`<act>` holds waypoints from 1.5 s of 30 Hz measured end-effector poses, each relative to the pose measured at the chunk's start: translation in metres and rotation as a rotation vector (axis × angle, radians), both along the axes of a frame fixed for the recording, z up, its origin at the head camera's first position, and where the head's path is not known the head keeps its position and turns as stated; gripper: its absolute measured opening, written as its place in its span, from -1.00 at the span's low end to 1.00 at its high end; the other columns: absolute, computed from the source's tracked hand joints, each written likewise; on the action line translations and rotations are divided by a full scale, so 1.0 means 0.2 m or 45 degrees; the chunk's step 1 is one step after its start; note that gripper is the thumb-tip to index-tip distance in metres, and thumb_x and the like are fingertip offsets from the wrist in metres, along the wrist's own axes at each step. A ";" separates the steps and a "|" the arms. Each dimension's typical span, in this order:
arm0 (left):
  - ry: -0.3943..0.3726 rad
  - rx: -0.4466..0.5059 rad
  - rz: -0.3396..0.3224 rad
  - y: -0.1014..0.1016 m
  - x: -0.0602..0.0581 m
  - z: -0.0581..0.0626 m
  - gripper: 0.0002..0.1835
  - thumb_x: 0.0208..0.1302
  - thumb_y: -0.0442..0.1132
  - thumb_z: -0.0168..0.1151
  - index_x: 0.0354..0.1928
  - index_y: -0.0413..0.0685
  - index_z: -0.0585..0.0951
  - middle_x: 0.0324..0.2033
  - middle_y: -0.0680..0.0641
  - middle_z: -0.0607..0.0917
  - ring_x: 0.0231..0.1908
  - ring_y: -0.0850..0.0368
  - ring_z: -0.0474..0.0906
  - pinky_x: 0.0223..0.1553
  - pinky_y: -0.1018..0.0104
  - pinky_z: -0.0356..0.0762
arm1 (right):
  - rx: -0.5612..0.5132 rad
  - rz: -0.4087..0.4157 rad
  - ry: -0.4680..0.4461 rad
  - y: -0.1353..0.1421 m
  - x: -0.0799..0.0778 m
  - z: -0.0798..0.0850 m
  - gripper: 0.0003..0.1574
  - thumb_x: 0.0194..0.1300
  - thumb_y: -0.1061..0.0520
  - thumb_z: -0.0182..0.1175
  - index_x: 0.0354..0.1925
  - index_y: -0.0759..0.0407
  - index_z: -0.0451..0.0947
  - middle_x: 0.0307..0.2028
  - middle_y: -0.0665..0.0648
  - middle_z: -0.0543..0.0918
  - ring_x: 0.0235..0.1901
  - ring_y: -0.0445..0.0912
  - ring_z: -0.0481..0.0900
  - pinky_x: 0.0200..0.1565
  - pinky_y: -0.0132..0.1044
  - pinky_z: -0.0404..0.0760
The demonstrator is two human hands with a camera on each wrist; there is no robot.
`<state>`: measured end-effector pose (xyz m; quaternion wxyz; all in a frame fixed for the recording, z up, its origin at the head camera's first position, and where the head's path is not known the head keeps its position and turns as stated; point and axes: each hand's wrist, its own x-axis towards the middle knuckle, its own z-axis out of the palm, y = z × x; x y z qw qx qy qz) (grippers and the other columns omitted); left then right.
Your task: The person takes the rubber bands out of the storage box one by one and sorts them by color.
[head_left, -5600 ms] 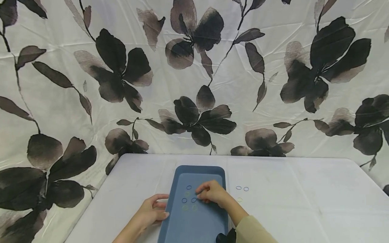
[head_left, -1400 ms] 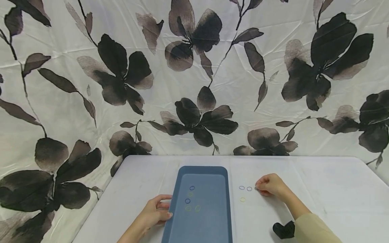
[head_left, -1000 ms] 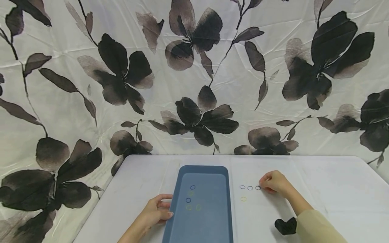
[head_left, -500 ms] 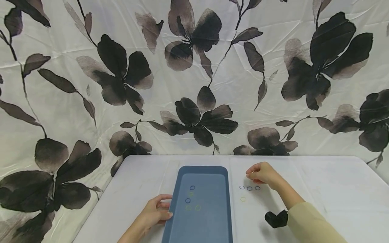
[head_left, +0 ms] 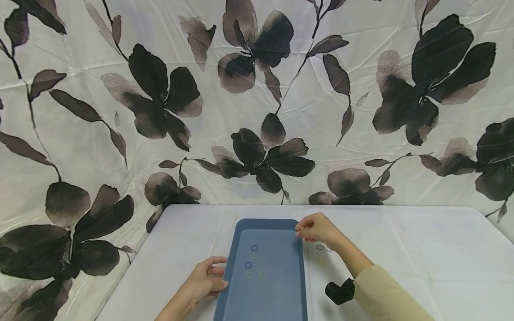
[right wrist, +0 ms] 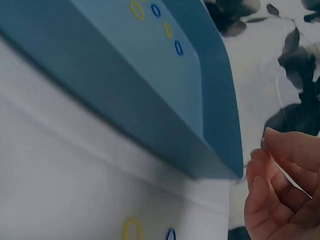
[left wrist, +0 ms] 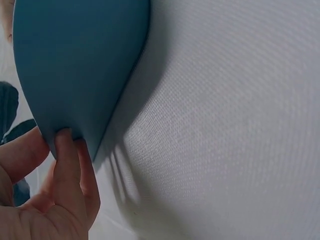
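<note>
My left hand (head_left: pixel 202 278) grips the left rim of a blue-grey tray (head_left: pixel 267 298); in the left wrist view its fingers (left wrist: pixel 67 170) and thumb pinch the edge. My right hand (head_left: pixel 319 229) hovers at the tray's far right corner, its fingers loosely bent with nothing visible between them (right wrist: pixel 282 180). On the tray lie thin small rings: two blue, one (head_left: pixel 254 248) above the other (head_left: pixel 248 265), and several yellow ones, one at the near right (head_left: pixel 262 275). Right of the tray, a blue ring (head_left: pixel 320 247) and a yellow ring (right wrist: pixel 132 230) lie on the table, others partly hidden under my right hand.
A white cloth covers the table (head_left: pixel 433 258). Behind it hangs a white curtain with dark flowers (head_left: pixel 265 156). A black heart-shaped object (head_left: pixel 340 292) hangs by the right sleeve (head_left: pixel 385 290).
The right hand carried a blue ring off the tray, set it at the right end of the blue row on the table, let go, then moved left to the tray. The left hand stayed.
</note>
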<state>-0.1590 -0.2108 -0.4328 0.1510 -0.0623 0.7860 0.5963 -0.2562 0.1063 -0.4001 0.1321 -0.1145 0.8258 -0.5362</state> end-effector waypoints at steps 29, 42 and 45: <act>0.008 0.073 -0.011 -0.01 0.01 0.00 -0.30 -0.03 -0.57 0.27 0.23 -0.40 0.27 -0.15 -0.24 0.55 -0.24 0.00 0.63 -0.32 0.17 0.61 | 0.107 0.453 0.085 -0.41 0.14 -0.17 -0.81 -0.11 0.48 0.33 -0.42 0.35 0.62 -0.76 -0.03 0.44 -0.75 -0.25 0.31 -0.67 -0.45 0.29; 0.038 0.010 -0.026 0.00 0.01 0.01 -0.32 -0.02 -0.55 0.27 0.21 -0.39 0.29 -0.15 -0.24 0.54 -0.27 0.05 0.61 -0.37 0.18 0.60 | 0.316 0.502 0.325 -0.44 0.17 -0.16 -0.80 -0.18 0.41 0.42 -0.59 0.22 0.58 -0.76 -0.07 0.39 -0.73 -0.30 0.27 -0.67 -0.48 0.25; 0.026 0.013 -0.020 0.00 0.01 0.01 -0.32 -0.03 -0.56 0.27 0.21 -0.39 0.29 -0.15 -0.24 0.54 -0.27 0.04 0.61 -0.37 0.18 0.60 | 0.379 0.495 0.397 -0.45 0.18 -0.16 -0.78 -0.17 0.37 0.43 -0.66 0.19 0.56 -0.76 -0.10 0.41 -0.71 -0.31 0.28 -0.64 -0.49 0.29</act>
